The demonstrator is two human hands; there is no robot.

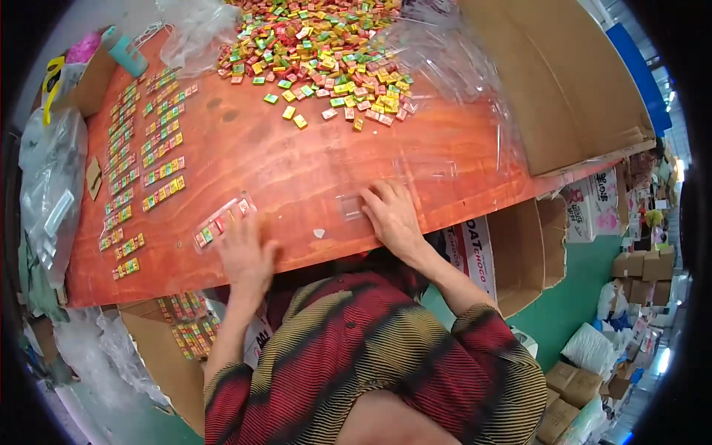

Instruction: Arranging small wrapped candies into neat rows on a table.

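My left hand (pixel 248 256) reaches over the table's near edge, its thumb apart from the fingers. The fingertips are at a clear plastic tray (pixel 199 242) with a row of small red, white and green boxes (pixel 219 225) in it, and they cover part of the row. To the right, my right hand (pixel 394 216) rests on the table with bent, parted fingers. Its fingertips touch or nearly touch a clear plastic piece (pixel 350 208), which looks like another tray. Whether the fingers grip this piece I cannot make out. A small white scrap (pixel 319 233) lies between my hands.
Rows of small boxes (pixel 163 172) line the left of the red table (pixel 297 163). A large heap of them (pixel 319 52) fills the far side, beside clear plastic (pixel 452 67). A cardboard box (pixel 564 81) stands far right; an open carton (pixel 174 371) with packed rows sits below left.
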